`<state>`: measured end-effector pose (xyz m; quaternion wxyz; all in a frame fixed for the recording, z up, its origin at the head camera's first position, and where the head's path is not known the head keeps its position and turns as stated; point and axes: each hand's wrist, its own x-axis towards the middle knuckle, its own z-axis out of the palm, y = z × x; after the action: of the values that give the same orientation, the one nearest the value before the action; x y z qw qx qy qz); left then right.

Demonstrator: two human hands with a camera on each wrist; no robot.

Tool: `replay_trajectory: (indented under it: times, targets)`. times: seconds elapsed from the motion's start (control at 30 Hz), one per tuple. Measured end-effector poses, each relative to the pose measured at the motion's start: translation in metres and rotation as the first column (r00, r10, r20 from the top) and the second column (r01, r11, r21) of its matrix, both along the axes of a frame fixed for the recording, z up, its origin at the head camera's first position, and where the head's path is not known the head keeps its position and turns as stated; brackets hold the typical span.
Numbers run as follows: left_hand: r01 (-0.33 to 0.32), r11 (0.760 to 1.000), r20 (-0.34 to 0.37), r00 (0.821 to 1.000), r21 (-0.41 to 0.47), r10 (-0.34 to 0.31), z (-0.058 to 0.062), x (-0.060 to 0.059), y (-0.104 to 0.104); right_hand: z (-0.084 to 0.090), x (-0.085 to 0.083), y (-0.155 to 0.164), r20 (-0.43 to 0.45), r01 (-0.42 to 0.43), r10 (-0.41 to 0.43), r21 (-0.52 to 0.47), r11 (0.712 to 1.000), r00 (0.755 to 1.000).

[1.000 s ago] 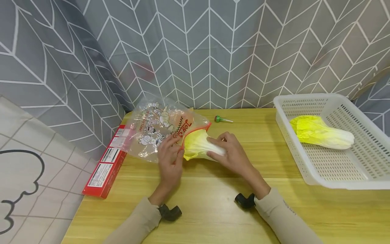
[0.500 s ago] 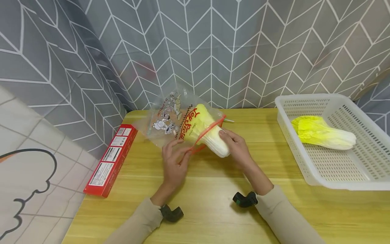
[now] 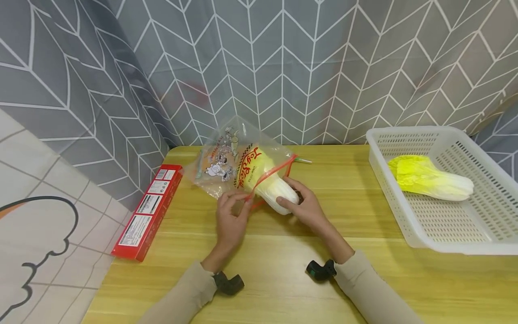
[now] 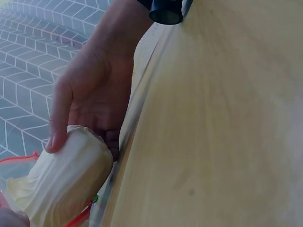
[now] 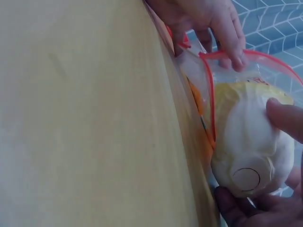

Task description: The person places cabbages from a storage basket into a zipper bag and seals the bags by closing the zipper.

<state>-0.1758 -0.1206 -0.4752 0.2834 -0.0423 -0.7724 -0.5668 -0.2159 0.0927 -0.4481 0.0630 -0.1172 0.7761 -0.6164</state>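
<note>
A clear printed zip bag (image 3: 226,157) with a red rim lies tilted up on the wooden table (image 3: 283,261). A yellow-white napa cabbage (image 3: 271,184) is partly inside it, white stem end out. My left hand (image 3: 238,201) pinches the bag's red rim (image 5: 208,71) at the mouth. My right hand (image 3: 292,203) grips the cabbage's stem end (image 5: 246,156), fingers (image 5: 284,118) wrapped round it. The left wrist view shows the right hand (image 4: 90,104) cupping the stem (image 4: 61,179).
A white perforated basket (image 3: 465,225) at the right holds a second cabbage (image 3: 429,177). A red box (image 3: 147,204) lies along the table's left edge. A small green-headed stick (image 3: 302,160) peeks out behind the bag. A patterned grey curtain hangs behind.
The bag and cabbage have been lifted and tilted up from lying flat. The cabbage has gone deeper into the bag, and the right hand has shifted to the stem end.
</note>
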Motion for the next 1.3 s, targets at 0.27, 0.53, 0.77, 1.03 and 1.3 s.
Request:
replay_trajectory:
  times: [0.27, 0.53, 0.77, 1.03, 1.3]
  targets:
    - [-0.051, 0.998, 0.055, 0.997, -0.023, 0.052, 0.001, 0.0, -0.001, -0.005, -0.005, 0.007, -0.108, 0.009, -0.011, -0.02, 1.0, 0.994]
    - [-0.039, 0.999, 0.051, 0.998, 0.029, 0.038, 0.003, 0.001, 0.002, -0.001, -0.003, 0.002, -0.109, 0.11, -0.134, -0.201, 0.973, 0.985]
    - [-0.028, 0.996, 0.052, 0.998, 0.09, 0.023, 0.001, 0.001, 0.005, 0.002, 0.004, -0.004, 0.006, 0.058, -0.058, -0.157, 0.986, 0.998]
    - [-0.025, 0.996, 0.04, 0.999, 0.089, 0.021, 0.02, 0.009, 0.012, 0.003, 0.005, -0.007, -0.132, 0.078, -0.095, -0.128, 0.989, 0.987]
    - [0.007, 0.996, 0.023, 1.0, 0.092, -0.01, 0.03, 0.016, 0.014, 0.003, 0.005, -0.009, -0.218, 0.117, -0.147, -0.143, 0.983, 0.965]
